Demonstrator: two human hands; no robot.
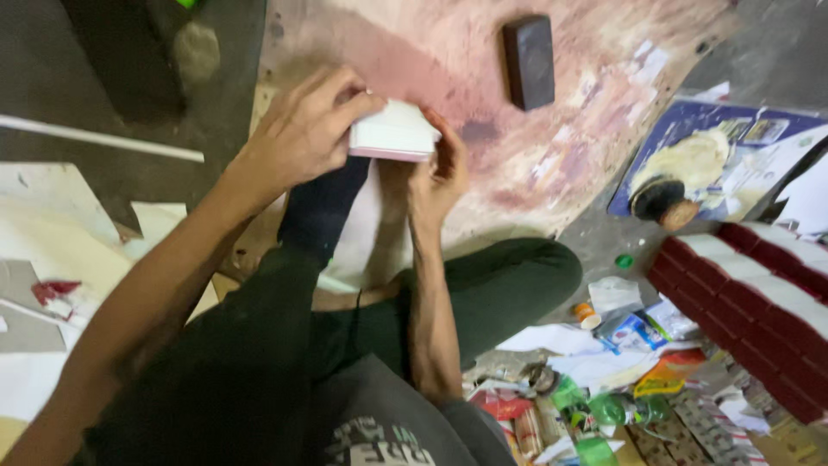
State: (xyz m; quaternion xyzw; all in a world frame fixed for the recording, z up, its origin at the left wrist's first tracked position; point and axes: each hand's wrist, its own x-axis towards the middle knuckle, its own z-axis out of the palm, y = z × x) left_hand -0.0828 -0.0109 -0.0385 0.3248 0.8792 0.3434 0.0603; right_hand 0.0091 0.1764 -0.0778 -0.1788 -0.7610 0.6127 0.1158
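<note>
Small white box [394,131] held up between both hands, above near edge of pink-stained board [448,52], over person's lap. Left hand [302,129] clamped over box's left end, fingers curled on top. Right hand [440,173] gripped at right end and underside. Dark block [529,60] lain well apart, toward board's far edge

From my remote seat I see a stained pinkish board [595,129] on a grey concrete floor [776,52], a dark block [529,62] lying on it (dim light), paper litter [604,380] and stacked red-and-white boxes [759,293] alongside.
</note>
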